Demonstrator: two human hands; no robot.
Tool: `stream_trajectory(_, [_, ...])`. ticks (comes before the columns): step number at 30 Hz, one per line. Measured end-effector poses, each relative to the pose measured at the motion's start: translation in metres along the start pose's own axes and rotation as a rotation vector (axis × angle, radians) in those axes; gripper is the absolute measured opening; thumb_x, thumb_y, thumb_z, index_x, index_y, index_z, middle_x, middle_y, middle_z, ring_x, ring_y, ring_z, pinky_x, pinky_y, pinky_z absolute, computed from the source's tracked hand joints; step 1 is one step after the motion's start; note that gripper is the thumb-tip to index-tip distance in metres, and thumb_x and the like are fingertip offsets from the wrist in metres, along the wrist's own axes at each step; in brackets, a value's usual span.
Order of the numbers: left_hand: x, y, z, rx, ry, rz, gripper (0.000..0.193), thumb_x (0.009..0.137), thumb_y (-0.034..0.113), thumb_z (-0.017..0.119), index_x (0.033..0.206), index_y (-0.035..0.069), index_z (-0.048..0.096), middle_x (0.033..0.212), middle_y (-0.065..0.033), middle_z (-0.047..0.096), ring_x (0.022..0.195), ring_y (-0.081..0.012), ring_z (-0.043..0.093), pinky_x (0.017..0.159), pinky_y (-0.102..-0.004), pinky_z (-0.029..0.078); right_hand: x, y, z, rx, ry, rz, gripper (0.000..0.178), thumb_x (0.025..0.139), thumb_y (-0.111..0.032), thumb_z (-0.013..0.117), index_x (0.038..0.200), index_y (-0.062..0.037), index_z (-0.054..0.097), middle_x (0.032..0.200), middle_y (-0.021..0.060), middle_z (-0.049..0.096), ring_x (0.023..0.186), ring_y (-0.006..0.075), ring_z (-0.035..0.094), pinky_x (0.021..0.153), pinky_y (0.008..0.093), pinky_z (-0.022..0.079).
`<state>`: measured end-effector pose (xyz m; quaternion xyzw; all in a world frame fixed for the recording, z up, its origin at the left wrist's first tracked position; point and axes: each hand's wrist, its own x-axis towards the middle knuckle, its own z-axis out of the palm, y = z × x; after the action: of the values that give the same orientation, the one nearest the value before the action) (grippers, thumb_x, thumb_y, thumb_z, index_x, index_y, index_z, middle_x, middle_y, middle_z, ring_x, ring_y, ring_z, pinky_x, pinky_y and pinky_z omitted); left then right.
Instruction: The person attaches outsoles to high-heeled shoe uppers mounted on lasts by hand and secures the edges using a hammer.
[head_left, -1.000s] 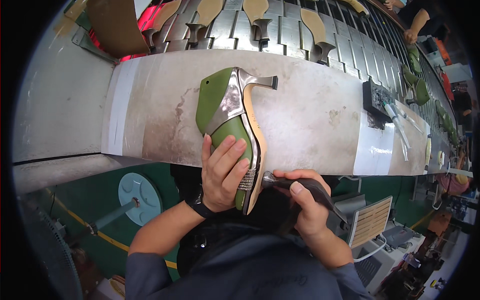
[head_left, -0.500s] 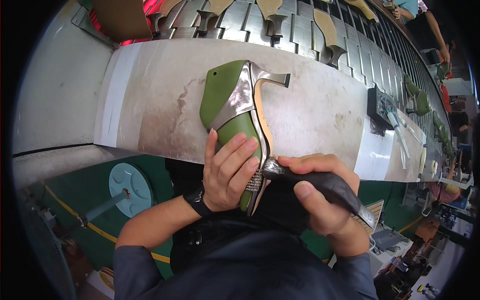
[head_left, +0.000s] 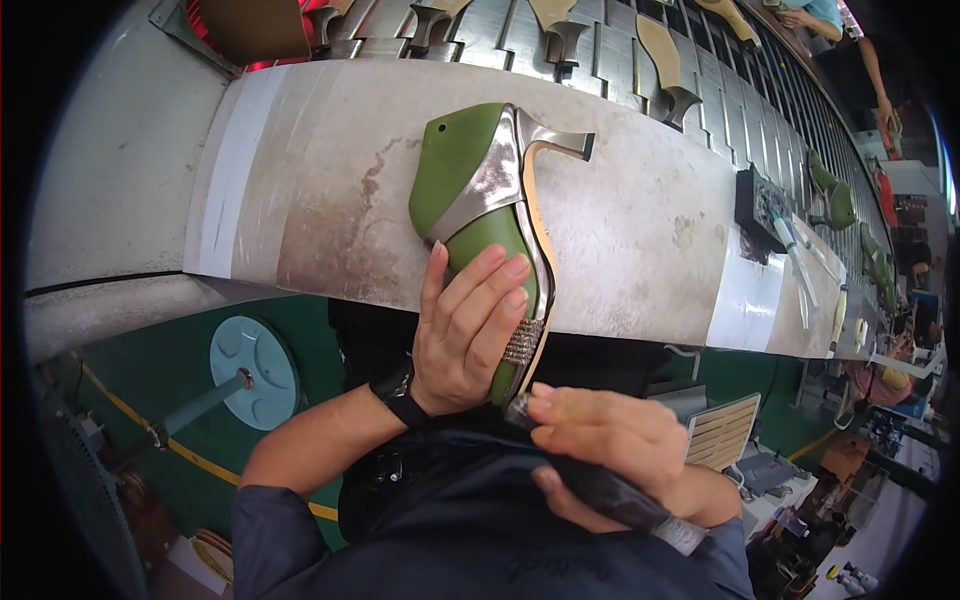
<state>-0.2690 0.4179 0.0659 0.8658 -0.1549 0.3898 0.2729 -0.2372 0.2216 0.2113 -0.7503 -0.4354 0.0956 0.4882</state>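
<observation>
- Two hands are in my view, both busy with one green high-heeled shoe [head_left: 478, 215] on its last.
- My left hand [head_left: 462, 335] is clamped around the front half of the shoe, fingers [head_left: 490, 290] spread over the green upper, thumb on the far side.
- That shoe lies on its side across the near edge of the worn grey workbench [head_left: 320, 190], toe toward me and hanging past the bench edge, metallic heel [head_left: 557, 142] pointing away to the right.
- A silver band crosses the upper, and a strip of small stones [head_left: 523, 342] sits near the toe (just beside my fingertips).
- My right hand [head_left: 610, 450] is closed on a dark-handled tool [head_left: 600, 490], its tip touching the toe end of the shoe; I cannot tell what kind of tip it has.
- Beyond the bench runs a slatted conveyor [head_left: 600, 50] carrying tan soles and heels.
- Further green shoes [head_left: 832, 195] stand along the right.
</observation>
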Motion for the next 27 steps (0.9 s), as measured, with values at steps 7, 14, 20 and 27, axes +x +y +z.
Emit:
stream_trajectory(7, [-0.002,-0.006,-0.001,0.026,-0.015,0.027,0.082,0.09,0.029,0.084,0.152,0.0,0.038,0.147,-0.026,0.055,0.137,-0.0467,0.057,0.123,-0.0724,0.029,-0.004,-0.002,-0.022,0.204,-0.041,0.189,0.033,0.081,-0.005,0.086,0.109,0.0061,0.073,0.109,0.0245,0.078,0.106,0.0369,0.078,0.097,0.0416,0.063])
stream_trajectory(14, [0.002,0.003,0.005,-0.042,0.078,-0.075,0.032,0.104,0.014,0.062,0.135,0.007,0.054,0.141,-0.0165,0.065,0.134,-0.035,0.062,0.124,-0.0686,0.031,0.026,0.014,-0.028,0.156,0.082,0.304,0.03,0.089,-0.001,0.08,0.117,0.005,0.069,0.116,0.0248,0.077,0.111,0.0314,0.078,0.094,0.0366,0.061])
stream_trajectory(20, [-0.004,0.0,0.007,-0.012,0.095,-0.063,0.03,0.106,0.016,0.062,0.135,0.01,0.054,0.136,-0.0112,0.067,0.132,-0.0299,0.063,0.124,-0.0707,0.032,0.06,0.023,-0.048,0.492,0.04,0.682,0.024,0.095,0.0,0.074,0.118,0.006,0.07,0.112,0.0152,0.079,0.103,0.0163,0.074,0.093,0.03,0.058])
stream_trajectory(27, [-0.009,-0.002,0.012,-0.02,0.09,-0.062,0.031,0.106,0.02,0.062,0.135,0.013,0.053,0.139,-0.0066,0.066,0.134,-0.0273,0.062,0.125,-0.0711,0.029,0.109,0.057,-0.066,0.381,-0.103,0.808,0.019,0.093,-0.01,0.077,0.105,0.0037,0.076,0.092,0.009,0.079,0.085,0.0107,0.071,0.077,0.026,0.055])
